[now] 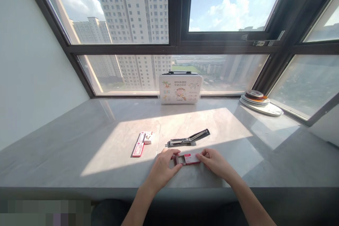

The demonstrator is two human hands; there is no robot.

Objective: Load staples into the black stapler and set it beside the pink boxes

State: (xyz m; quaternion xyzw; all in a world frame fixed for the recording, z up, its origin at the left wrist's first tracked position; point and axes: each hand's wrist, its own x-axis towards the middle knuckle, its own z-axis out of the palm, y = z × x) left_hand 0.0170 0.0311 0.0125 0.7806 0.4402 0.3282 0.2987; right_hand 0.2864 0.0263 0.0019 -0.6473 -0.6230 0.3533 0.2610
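Observation:
A small red and white staple box (191, 158) rests on the grey stone sill (66, 148), held between both hands. My left hand (162, 167) pinches its left end, where a dark inner tray pokes out. My right hand (215, 162) pinches its right end. Just beyond the box lies a black and metal stapler (188, 138), swung open flat. To the left lie two more red and white staple boxes (143, 143), one long, one short.
A white cartoon-printed tin case (180, 89) with a handle stands against the window. A stack of round plates (261, 103) sits at the back right corner. The window frame borders the sill behind; a white wall stands at the left.

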